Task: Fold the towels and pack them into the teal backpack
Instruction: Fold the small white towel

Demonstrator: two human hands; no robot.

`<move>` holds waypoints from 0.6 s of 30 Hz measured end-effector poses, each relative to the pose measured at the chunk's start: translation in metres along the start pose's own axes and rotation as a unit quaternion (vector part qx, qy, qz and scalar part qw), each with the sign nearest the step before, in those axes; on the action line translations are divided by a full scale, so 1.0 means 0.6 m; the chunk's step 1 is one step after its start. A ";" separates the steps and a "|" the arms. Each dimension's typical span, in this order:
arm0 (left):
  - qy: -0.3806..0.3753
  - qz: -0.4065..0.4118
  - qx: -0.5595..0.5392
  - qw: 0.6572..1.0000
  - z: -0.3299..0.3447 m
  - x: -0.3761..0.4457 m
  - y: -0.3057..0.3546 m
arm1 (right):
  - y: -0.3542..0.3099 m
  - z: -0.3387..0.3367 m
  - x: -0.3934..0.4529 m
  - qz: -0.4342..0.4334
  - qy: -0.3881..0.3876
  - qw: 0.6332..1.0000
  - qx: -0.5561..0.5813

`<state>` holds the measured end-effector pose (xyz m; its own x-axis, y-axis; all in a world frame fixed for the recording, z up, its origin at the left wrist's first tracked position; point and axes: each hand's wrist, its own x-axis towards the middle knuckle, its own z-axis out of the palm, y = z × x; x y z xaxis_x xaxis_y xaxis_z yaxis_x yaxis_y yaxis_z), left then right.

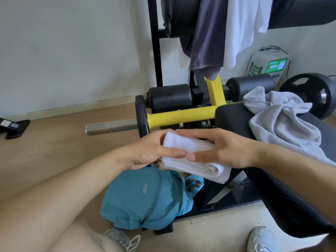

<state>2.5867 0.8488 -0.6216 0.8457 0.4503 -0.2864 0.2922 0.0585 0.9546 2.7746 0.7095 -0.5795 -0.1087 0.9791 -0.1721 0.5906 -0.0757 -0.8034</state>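
A folded white towel (192, 160) is held in the air between both hands, just above the teal backpack (141, 195), which slumps on the floor against the bench frame. My left hand (151, 151) grips the towel's left end. My right hand (223, 148) holds its right side with fingers spread over the top. A crumpled grey towel (283, 122) lies on the black bench pad (236, 113) to the right. A dark purple towel (207, 39) and a white towel (243, 28) hang from the foam roller above.
A weight bench with a yellow bar (180, 115), black foam rollers and a steel sleeve (109, 127) stands ahead. A black weight plate (316, 93) sits far right. My shoes (261, 240) are at the bottom. Wooden floor lies to the left.
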 end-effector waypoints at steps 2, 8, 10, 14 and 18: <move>0.023 -0.009 -0.007 1.000 -0.005 0.002 -0.003 | 0.003 0.000 0.001 0.002 -0.036 0.999 0.000; 0.032 -0.044 -0.078 0.995 -0.023 0.007 -0.008 | 0.015 0.003 0.011 -0.003 -0.077 0.997 -0.008; 0.022 -0.051 -0.083 0.995 -0.028 0.007 -0.008 | 0.014 0.003 0.014 -0.006 -0.084 0.996 -0.001; 0.019 -0.052 -0.084 0.995 -0.028 0.008 -0.006 | 0.016 0.014 0.014 0.000 -0.066 0.996 0.055; 0.057 -0.055 -0.070 0.994 -0.028 0.014 -0.014 | 0.024 0.028 0.025 0.024 -0.010 0.994 0.108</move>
<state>2.5837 0.8671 -0.6306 0.7527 0.5326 -0.3871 0.3088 0.2336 0.9220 2.7680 0.7197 -0.6033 -0.1014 0.9696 -0.2227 0.4111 -0.1630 -0.8969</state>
